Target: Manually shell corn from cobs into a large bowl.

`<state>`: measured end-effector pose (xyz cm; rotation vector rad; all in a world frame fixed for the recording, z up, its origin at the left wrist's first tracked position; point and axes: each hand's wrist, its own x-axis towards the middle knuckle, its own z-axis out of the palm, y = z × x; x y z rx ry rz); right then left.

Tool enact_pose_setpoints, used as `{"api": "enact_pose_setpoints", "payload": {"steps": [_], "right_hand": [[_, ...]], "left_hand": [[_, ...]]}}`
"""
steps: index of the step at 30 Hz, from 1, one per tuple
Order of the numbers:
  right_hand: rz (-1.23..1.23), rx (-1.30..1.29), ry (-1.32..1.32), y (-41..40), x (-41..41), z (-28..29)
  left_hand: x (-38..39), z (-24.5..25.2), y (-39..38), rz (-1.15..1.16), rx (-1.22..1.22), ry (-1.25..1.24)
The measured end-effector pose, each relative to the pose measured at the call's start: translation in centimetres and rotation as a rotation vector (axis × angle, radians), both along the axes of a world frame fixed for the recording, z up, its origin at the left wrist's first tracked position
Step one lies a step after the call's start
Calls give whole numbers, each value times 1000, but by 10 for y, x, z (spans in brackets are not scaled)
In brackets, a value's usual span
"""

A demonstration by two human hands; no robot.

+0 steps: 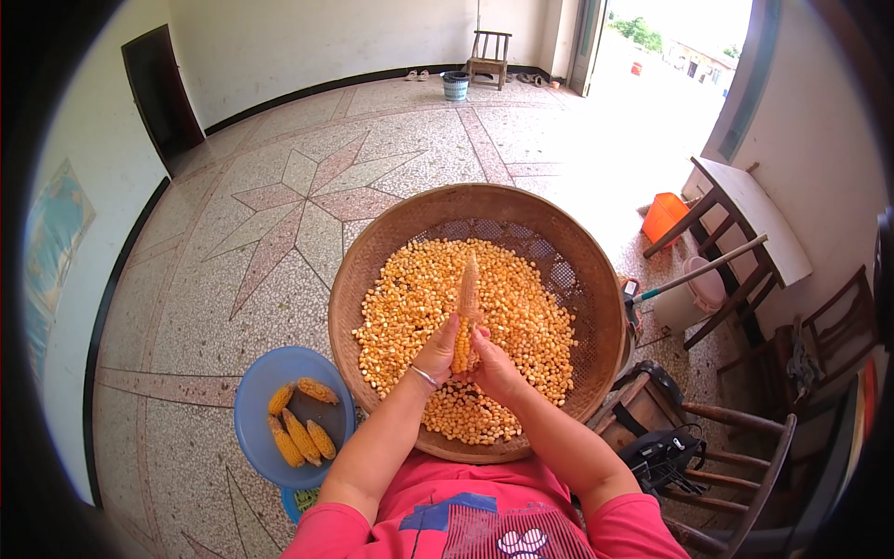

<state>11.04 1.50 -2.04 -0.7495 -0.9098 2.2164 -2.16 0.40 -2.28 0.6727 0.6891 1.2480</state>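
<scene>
A partly shelled corn cob (pixel 469 290) points away from me over the middle of a round woven bamboo basket (pixel 363 258). Its upper part is stripped bare, and rows of yellow kernels still show lower down. My left hand (pixel 438 353), with a silver bangle at the wrist, grips the cob from the left. On its right side my right hand (pixel 494 363) holds it too, thumb pressed near the kernels. My palms hide the lower end. Loose corn kernels (pixel 412 300) spread widely over the basket's floor beneath both hands.
At left, a blue plastic basin (pixel 255 426) holds several unshelled corn cobs (pixel 302 437). A wooden chair (pixel 740 482) with a black bag (pixel 663 454) stands close on my right. Beyond are a broom handle (pixel 698 269), an orange bin (pixel 663 216) and a table (pixel 758 216).
</scene>
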Motion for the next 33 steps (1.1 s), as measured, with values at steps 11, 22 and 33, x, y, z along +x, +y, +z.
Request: {"api": "enact_pose_setpoints", "payload": {"steps": [11, 22, 33], "right_hand": [[22, 97, 7, 3, 2, -7], [42, 170, 24, 2, 0, -13], [-17, -28, 96, -3, -1, 9]], "left_hand": [[1, -3, 0, 23, -19, -72], [-7, -10, 7, 69, -98, -294], [-2, -8, 4, 50, -102, -237]]}}
